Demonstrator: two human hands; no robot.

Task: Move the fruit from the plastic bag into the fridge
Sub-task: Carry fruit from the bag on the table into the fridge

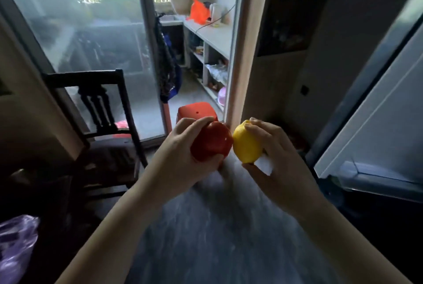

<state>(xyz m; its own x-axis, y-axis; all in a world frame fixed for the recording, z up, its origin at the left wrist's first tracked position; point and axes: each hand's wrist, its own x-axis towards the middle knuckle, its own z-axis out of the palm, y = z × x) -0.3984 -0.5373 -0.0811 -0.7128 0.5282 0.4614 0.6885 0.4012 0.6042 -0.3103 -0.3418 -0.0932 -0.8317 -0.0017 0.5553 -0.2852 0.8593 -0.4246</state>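
Fingers (194,123) round apple (211,144), lemon (246,144), outside bag (16,244)

Dark chair (100,109), frosted glass door (91,43)

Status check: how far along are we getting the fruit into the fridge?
Done: two fruits are out of the purple plastic bag. In hand: the left hand holds a red fruit, the right hand a lemon. Left: neither is in the fridge at right yet; the bag's contents are unclear.
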